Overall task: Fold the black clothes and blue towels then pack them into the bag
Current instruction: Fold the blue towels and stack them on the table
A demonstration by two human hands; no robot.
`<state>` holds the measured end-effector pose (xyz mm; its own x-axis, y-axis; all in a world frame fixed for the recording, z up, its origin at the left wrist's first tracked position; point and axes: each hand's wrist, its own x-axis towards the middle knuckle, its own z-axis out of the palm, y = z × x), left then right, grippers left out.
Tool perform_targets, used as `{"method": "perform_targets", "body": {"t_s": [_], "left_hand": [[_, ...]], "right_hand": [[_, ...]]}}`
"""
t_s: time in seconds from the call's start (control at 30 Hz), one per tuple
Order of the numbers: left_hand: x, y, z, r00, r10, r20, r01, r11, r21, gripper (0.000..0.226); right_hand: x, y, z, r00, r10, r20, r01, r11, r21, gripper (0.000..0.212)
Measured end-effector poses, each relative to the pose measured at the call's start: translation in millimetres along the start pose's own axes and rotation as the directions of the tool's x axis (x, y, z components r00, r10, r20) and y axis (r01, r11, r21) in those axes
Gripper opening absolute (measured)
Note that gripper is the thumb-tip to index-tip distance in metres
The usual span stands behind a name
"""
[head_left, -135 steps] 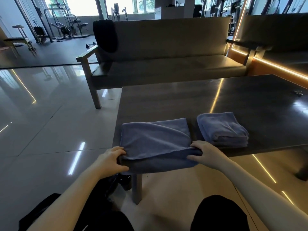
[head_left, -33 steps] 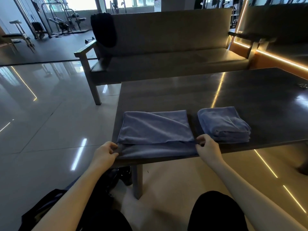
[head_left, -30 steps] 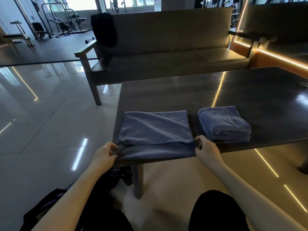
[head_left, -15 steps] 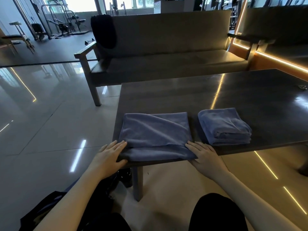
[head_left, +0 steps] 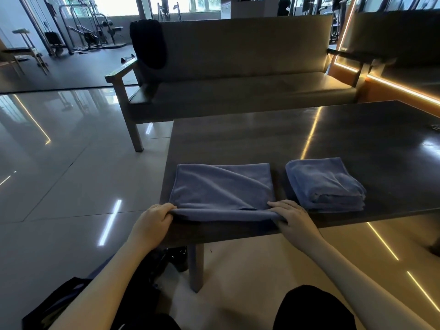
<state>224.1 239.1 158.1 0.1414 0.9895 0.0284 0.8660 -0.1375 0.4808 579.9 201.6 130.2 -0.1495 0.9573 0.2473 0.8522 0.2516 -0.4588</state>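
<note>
Both forearms bare, stretched forward and angled inward toward the near edge of the towel (head_left: 223,186). The left hand (head_left: 152,222) is at the towel's near left corner, knuckles up, fingers curled over the edge and pinching it. The right hand (head_left: 294,220) is at the towel's near right corner, back of hand up, fingers bent over the edge, gripping it.

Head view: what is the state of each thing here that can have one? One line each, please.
Wide blue towel: part-folded on the table, near edge held.
Small blue towel: fully folded, apart, untouched.
Left grip: pinches the wide towel's left near corner.
Right grip: pinches its right near corner.
Black garment: unfolded, draped over the sofa back.
Bag: on the floor; open or shut unclear.
</note>
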Motion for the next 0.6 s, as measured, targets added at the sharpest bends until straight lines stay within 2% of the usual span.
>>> {"method": "perform_targets", "body": {"t_s": [0.13, 0.27, 0.43, 0.6], "left_hand": [[9.6, 5.6, -6.0, 0.999, -0.038, 0.012, 0.039, 0.992, -0.118, 0.022], [25.5, 12.0, -7.6, 0.990, -0.129, -0.063, 0.114, 0.974, -0.194, 0.018], [51.6, 20.0, -6.9, 0.952, -0.233, -0.197, 0.165, 0.936, -0.312, 0.018], [72.7, 28.5, 1.2, 0.926, -0.229, -0.301, 0.155, 0.956, -0.251, 0.023]], "right_hand": [[6.5, -4.3, -5.4, 0.991, 0.134, 0.002, -0.130, 0.955, 0.268, 0.026], [18.1, -11.9, -13.7, 0.972, 0.231, -0.038, -0.186, 0.860, 0.476, 0.027], [48.3, -16.4, -13.8, 0.930, 0.349, -0.114, -0.254, 0.836, 0.486, 0.019], [76.9, -15.8, -5.6, 0.887, 0.425, -0.178, -0.309, 0.835, 0.455, 0.023]]}}
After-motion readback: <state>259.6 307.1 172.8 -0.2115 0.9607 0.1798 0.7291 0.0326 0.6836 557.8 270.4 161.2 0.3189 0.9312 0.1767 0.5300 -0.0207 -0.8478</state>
